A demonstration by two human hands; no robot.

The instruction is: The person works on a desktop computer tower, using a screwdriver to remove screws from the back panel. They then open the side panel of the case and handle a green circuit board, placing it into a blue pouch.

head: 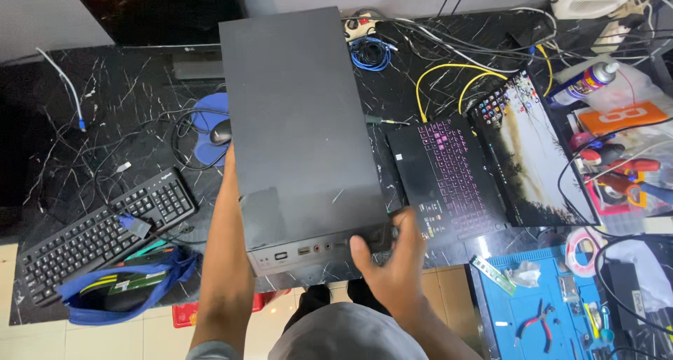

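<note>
Two bare hands steady a large matte-black rectangular desktop computer case (301, 121), which lies flat across the middle of the black white-veined marble tabletop (126, 93), its length running from the near edge toward the far edge. The right hand (392, 262) curls around the case's near right corner, thumb on the grey front panel with its ports, fingers wrapped against the right side, closed on it in a firm grasp. The left forearm runs up along the case's left side; the left hand (228, 167) is mostly hidden behind that side, so how far it is open cannot be told, though it sits against the case.

Just left of the case, a black computer mouse (221, 131) rests on a blue oval mouse pad (203, 125). Nearer the near left corner lies a black full-size keyboard (98, 234), with a blue fabric bag (119, 290) touching its near side. On the right of the case sits an open black laptop (484, 157) with pink-lit keys and a bright screen. Yellow cables (449, 69) loop behind it near the far edge, beside a coiled blue cable (369, 53). A blue-and-white spray can (585, 83) lies toward the far right corner. At the near right, a blue work mat (533, 304) carries red-handled pliers (536, 325).
</note>
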